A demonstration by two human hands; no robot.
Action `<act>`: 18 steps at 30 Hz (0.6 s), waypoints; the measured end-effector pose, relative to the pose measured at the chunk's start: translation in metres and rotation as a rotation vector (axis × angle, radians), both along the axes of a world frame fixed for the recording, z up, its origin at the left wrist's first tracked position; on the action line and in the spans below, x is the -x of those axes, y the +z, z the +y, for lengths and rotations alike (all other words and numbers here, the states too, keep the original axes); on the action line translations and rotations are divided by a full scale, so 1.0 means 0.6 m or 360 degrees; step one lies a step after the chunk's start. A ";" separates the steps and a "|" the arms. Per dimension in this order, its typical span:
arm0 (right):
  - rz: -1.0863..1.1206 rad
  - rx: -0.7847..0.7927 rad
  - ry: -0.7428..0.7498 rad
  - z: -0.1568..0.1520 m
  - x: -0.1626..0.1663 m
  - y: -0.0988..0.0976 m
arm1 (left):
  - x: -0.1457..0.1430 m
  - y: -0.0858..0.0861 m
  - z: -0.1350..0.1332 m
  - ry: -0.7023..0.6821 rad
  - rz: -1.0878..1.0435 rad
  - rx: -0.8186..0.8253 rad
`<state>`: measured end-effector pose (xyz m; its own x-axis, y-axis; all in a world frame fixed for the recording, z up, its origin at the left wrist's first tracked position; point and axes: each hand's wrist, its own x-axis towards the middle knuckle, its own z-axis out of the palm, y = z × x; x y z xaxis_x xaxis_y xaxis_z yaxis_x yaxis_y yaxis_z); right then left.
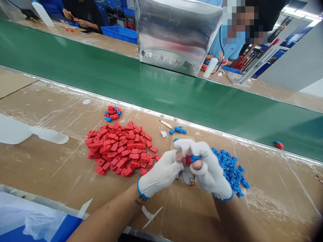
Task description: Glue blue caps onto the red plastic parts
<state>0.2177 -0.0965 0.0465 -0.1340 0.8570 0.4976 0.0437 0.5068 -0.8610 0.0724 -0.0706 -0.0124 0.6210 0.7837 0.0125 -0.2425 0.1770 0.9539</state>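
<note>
Both hands wear white knit gloves with cut fingertips and meet above the cardboard-covered table. My left hand (161, 173) pinches a small red block (188, 160). My right hand (205, 166) pinches a small blue cap (195, 157) pressed against that block. A pile of several red blocks (119, 148) lies to the left of my hands. A heap of several blue caps (230, 169) lies just right of my right hand.
A small group of joined red-and-blue pieces (112, 113) sits near the green conveyor belt (151, 84). One joined piece (279, 145) lies on the belt at right. A shiny metal box (176, 33) stands on the belt. Other people work across it.
</note>
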 end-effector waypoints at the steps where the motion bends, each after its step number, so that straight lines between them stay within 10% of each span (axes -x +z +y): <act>1: 0.0203 0.0042 -0.0053 -0.002 -0.008 0.003 | 0.006 0.006 0.007 -0.0014 0.0077 -0.0027; 8: 0.0796 -0.0138 -0.0792 -0.010 -0.141 0.066 | 0.144 0.053 0.111 0.0693 0.1103 -0.0949; 18: 0.0802 0.0043 -0.1091 0.020 -0.162 0.053 | 0.142 0.015 0.105 -0.0072 0.2021 -0.1935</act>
<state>0.3149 -0.0847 0.0781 0.6512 0.6801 0.3367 -0.0581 0.4871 -0.8714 -0.0128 -0.0078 -0.0037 0.7290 0.6820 0.0591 0.6735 -0.7300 0.1158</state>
